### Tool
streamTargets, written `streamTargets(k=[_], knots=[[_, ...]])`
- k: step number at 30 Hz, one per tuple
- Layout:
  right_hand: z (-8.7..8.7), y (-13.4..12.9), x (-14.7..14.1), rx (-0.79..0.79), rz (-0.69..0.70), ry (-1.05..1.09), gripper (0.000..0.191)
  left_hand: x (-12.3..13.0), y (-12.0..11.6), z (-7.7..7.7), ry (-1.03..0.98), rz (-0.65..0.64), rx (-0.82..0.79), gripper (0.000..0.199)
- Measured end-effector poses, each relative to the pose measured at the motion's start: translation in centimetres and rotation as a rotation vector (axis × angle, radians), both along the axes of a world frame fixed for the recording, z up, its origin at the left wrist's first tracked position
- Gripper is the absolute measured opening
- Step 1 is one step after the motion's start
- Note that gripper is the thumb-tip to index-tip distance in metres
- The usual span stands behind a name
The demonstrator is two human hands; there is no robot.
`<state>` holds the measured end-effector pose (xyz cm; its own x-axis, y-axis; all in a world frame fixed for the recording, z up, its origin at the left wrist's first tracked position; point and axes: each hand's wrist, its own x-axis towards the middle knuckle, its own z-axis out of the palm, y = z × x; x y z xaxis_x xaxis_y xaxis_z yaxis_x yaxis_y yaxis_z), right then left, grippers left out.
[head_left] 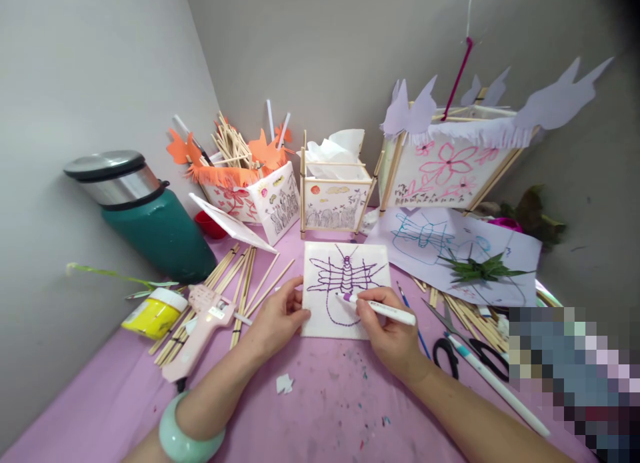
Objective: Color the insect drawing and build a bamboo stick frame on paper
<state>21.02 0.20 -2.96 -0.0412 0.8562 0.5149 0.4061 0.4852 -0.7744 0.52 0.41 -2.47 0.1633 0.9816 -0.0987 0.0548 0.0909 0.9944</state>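
Observation:
A square white panel (316, 322) lies on the table in front of me, with a purple insect drawn on it: long antennae, striped body, veined wings and a curved line below. My left hand (281, 322) grips the panel's left edge between thumb and curled fingers. In my right hand (393, 346) is a white marker (393, 312) with a purple end, held like a pen. Its tip points left at the panel, just under the insect's body; whether it touches the surface I cannot tell.
Left stand a teal bottle (155, 230), a yellow paint jar (155, 314), a pink glue gun (203, 330) and bamboo sticks (243, 286). Decorated lanterns (333, 206) line the back. Black scissors (447, 356), a white pen (500, 386) and a drawn sheet (523, 260) lie right.

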Motion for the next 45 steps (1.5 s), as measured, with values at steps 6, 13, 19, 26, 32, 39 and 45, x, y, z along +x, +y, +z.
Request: streamTargets(k=[6, 13, 19, 26, 32, 39, 45], knots=[[0.06, -0.01, -0.09, 0.006, -0.012, -0.006, 0.007, 0.01, 0.01, 0.09, 0.012, -0.001, -0.006, 0.056], [0.13, 0.09, -0.06, 0.007, -0.026, -0.002, 0.007, -0.06, -0.08, 0.05, 0.004, -0.009, 0.000, 0.055], [0.08, -0.07, -0.06, 0.027, -0.005, -0.035, 0.006, -0.09, -0.13, 0.13, 0.013, -0.008, 0.000, 0.055], [0.06, 0.09, -0.12, 0.029, -0.055, -0.010, 0.007, -0.17, -0.08, -0.01, 0.026, -0.013, 0.012, 0.057], [-0.04, 0.21, 0.04, 0.024, -0.072, 0.006, 0.006, -0.26, -0.17, 0.26, 0.046, -0.025, 0.011, 0.057], [-0.24, 0.17, 0.05, 0.043, -0.067, -0.003, 0.004, -0.25, -0.19, 0.20, 0.038, -0.027, 0.010, 0.056], [-0.29, 0.31, -0.08, 0.066, -0.062, -0.027, 0.004, -0.24, -0.10, 0.23, 0.036, -0.025, 0.012, 0.056]])
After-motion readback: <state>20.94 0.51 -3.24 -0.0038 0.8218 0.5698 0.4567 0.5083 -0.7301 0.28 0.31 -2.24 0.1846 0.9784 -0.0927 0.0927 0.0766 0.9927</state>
